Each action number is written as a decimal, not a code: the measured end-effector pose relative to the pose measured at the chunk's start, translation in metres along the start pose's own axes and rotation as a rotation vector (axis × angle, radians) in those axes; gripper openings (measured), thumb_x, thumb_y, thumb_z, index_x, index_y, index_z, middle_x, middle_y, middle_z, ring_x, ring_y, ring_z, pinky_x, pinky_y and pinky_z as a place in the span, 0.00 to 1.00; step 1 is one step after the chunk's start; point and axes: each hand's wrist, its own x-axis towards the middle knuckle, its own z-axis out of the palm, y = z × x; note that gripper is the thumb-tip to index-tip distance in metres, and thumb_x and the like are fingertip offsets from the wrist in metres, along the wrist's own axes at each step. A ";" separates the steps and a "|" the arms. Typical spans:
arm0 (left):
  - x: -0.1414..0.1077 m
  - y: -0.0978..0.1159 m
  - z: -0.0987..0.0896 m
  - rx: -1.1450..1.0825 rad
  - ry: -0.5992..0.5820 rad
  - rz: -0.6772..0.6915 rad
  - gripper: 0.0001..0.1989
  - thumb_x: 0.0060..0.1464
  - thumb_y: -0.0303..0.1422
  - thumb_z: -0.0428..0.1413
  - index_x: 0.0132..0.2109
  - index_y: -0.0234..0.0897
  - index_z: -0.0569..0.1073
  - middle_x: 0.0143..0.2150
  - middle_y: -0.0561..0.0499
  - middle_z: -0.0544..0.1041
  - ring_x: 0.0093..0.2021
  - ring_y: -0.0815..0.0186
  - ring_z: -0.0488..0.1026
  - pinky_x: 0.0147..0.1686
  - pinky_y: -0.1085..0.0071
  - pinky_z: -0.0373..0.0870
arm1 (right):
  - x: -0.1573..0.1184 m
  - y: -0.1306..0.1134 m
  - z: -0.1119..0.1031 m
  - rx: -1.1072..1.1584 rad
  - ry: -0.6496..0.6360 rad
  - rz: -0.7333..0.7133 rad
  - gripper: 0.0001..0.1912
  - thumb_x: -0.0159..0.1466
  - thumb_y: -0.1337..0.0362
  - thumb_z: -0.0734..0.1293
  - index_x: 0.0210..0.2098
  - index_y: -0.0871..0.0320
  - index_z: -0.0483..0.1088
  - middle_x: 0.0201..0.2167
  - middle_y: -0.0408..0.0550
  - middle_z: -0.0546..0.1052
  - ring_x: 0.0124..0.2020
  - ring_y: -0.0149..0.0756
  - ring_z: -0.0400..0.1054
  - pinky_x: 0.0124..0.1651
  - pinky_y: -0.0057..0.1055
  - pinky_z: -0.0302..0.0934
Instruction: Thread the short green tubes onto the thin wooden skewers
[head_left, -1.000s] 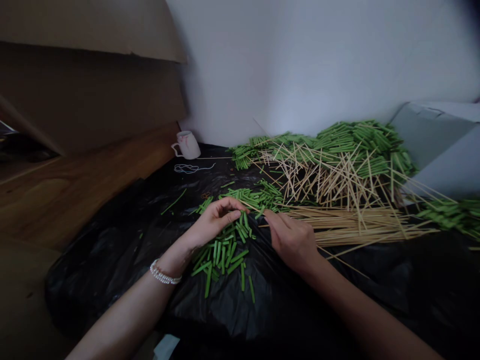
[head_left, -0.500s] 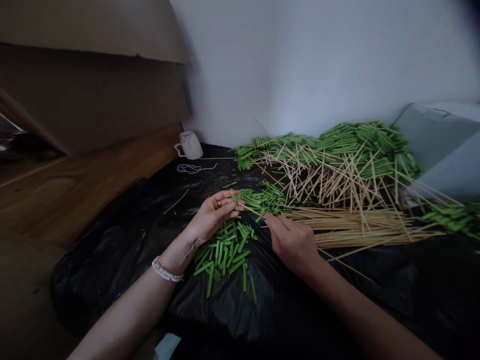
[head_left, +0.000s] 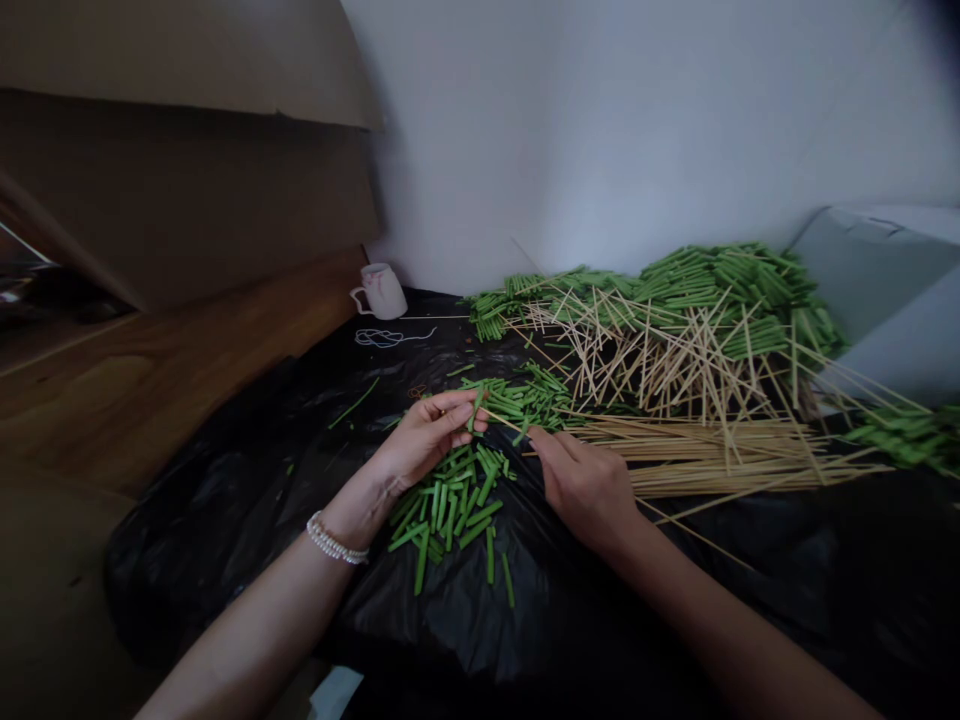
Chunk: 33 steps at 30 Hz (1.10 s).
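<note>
My left hand (head_left: 431,437) pinches a short cut green stem (head_left: 475,410) between thumb and fingers. A thin wooden skewer (head_left: 501,418) runs from that stem to my right hand (head_left: 589,485), which is closed around it. Where the skewer's tip meets the stem is too small to make out. Loose cut green stems (head_left: 450,505) are scattered below my left hand, and another small heap of green stems (head_left: 536,395) lies just behind both hands. To the right of my right hand is a bundle of bare skewers (head_left: 697,445).
Farther back, skewers loaded with green pieces (head_left: 720,280) are piled against the wall. A white mug (head_left: 382,292) and a tangled white string (head_left: 390,338) sit at the back left. Black plastic sheeting (head_left: 240,490) covers the surface. A pale box (head_left: 885,270) stands at right.
My left fingers have shifted slightly, and the green stem in them now sits more upright, a little to the right. My right hand has barely moved.
</note>
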 end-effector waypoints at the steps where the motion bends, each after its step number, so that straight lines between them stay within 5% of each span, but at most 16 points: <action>1: 0.000 -0.001 0.000 0.008 0.002 0.013 0.15 0.45 0.31 0.67 0.42 0.34 0.79 0.34 0.47 0.81 0.32 0.70 0.77 0.27 0.80 0.70 | 0.000 0.000 0.000 -0.005 0.002 -0.004 0.15 0.64 0.71 0.59 0.46 0.60 0.73 0.24 0.41 0.73 0.23 0.28 0.64 0.28 0.30 0.51; 33: 0.005 -0.011 -0.006 0.176 0.028 0.067 0.14 0.43 0.35 0.67 0.38 0.33 0.80 0.36 0.44 0.82 0.35 0.62 0.79 0.29 0.74 0.68 | -0.005 -0.004 0.003 0.028 -0.079 0.006 0.16 0.63 0.73 0.59 0.47 0.62 0.73 0.27 0.43 0.75 0.24 0.28 0.65 0.28 0.29 0.51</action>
